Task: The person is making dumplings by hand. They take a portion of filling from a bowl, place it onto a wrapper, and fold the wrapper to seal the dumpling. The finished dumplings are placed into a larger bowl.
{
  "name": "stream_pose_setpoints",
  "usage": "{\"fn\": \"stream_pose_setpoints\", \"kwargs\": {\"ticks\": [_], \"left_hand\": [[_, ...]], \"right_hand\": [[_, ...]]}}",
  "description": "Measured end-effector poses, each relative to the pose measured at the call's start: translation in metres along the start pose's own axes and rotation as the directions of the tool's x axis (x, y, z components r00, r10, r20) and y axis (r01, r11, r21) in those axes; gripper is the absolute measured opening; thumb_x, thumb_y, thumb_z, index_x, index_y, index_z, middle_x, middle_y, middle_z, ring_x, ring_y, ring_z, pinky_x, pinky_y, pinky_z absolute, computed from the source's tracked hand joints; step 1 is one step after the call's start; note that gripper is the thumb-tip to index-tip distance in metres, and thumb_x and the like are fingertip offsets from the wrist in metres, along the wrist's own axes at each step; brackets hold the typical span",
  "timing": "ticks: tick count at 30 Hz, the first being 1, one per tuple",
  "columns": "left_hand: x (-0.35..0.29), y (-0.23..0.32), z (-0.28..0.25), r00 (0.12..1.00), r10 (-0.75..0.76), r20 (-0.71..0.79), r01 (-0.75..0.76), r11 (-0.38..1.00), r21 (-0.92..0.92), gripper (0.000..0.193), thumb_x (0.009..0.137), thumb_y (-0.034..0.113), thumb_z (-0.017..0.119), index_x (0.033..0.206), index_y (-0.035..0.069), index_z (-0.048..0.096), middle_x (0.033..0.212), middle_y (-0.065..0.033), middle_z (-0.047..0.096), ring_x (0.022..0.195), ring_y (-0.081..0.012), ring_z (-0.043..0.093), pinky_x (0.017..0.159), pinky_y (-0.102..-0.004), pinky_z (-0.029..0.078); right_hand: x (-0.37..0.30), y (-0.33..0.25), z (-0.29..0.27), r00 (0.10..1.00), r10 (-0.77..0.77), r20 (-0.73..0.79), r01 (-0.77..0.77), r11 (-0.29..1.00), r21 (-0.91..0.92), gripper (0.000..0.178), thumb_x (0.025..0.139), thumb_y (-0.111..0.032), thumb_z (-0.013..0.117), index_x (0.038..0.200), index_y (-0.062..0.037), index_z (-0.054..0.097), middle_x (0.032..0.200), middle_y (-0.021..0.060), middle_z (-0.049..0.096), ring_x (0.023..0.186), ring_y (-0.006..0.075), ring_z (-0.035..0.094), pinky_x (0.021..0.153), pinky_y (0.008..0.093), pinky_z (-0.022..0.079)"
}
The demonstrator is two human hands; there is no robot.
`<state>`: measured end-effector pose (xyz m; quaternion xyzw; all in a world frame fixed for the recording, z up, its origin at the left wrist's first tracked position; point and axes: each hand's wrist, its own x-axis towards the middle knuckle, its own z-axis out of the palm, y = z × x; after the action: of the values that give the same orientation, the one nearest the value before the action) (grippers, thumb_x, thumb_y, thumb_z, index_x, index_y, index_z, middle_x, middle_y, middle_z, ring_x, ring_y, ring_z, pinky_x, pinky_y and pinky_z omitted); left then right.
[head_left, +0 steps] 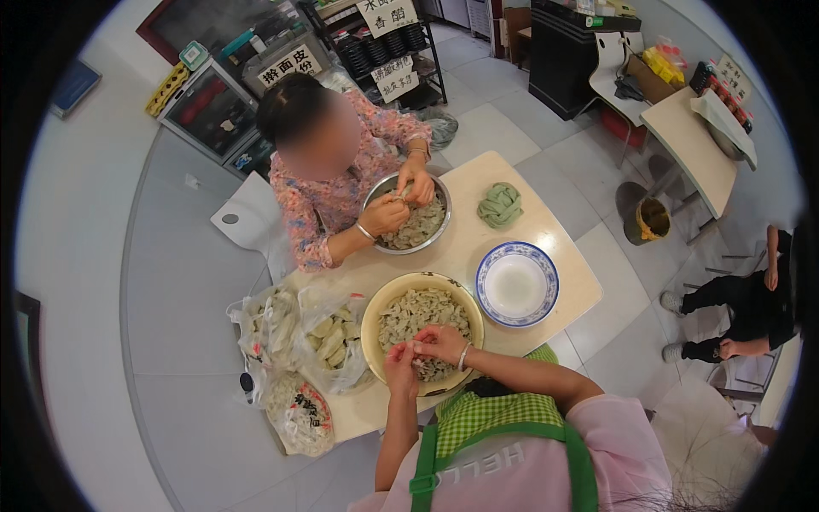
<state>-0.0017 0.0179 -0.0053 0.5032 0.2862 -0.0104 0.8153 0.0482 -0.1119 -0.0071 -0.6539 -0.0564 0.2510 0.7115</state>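
Observation:
My left hand (pixel 399 369) and my right hand (pixel 440 343) meet over the near side of a cream enamel basin (pixel 369 322). Fingers of both hands are pinched closed at the fingertips; what lies between them is too small to make out. Small grey-green torn pieces (pixel 422 312) heap up inside the basin. To the right stands a white bowl (pixel 517 284) with a blue patterned rim. Left of the basin lies a clear plastic bag (pixel 333 337) of flat, pale green pieces, with more filled bags (pixel 271 320) beside it.
Across the table (pixel 559 256), a person in a floral shirt (pixel 299 205) works with both hands over a steel bowl (pixel 444 224) of similar pieces. A crumpled green bundle (pixel 500 205) lies at the far right. Another person (pixel 751 299) stands at the right, near a bin (pixel 646 222).

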Motion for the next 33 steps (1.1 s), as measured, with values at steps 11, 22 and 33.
{"fn": "stream_pose_setpoints", "kwargs": {"ticks": [11, 22, 33], "left_hand": [[-0.028, -0.001, 0.023, 0.956, 0.276, 0.097, -0.283, 0.794, 0.539, 0.012, 0.079, 0.01, 0.058, 0.085, 0.002, 0.052, 0.071, -0.0017, 0.055, 0.059, -0.0076, 0.051, 0.051, -0.0206, 0.043], [-0.001, 0.012, 0.0, 1.0, 0.02, -0.021, -0.019, 1.0, 0.017, 0.011, 0.08, 0.009, 0.058, 0.083, 0.001, 0.051, 0.073, -0.0025, 0.055, 0.064, -0.0102, 0.053, 0.055, -0.0214, 0.045], [-0.01, 0.014, -0.007, 0.938, 0.324, 0.124, -0.317, 0.652, 0.689, 0.024, 0.071, 0.006, 0.062, 0.093, 0.002, 0.053, 0.08, -0.0065, 0.053, 0.069, -0.0154, 0.053, 0.062, -0.0263, 0.043]], "right_hand": [[0.008, 0.01, -0.013, 0.964, -0.142, -0.223, 0.007, 0.858, -0.513, 0.016, 0.068, -0.018, 0.064, 0.075, -0.0039, 0.062, 0.064, 0.0077, 0.061, 0.058, 0.0153, 0.058, 0.056, 0.0277, 0.047], [0.008, -0.014, 0.004, 0.949, -0.297, 0.105, 0.309, 0.81, -0.498, 0.019, 0.068, -0.014, 0.064, 0.085, -0.0081, 0.062, 0.072, 0.0092, 0.062, 0.064, 0.0222, 0.059, 0.061, 0.0308, 0.047], [0.008, -0.017, -0.032, 0.969, -0.006, 0.245, 0.184, 0.677, -0.712, 0.027, 0.065, -0.017, 0.066, 0.09, -0.0083, 0.057, 0.08, 0.01, 0.061, 0.073, 0.0258, 0.059, 0.063, 0.0345, 0.047]]}}
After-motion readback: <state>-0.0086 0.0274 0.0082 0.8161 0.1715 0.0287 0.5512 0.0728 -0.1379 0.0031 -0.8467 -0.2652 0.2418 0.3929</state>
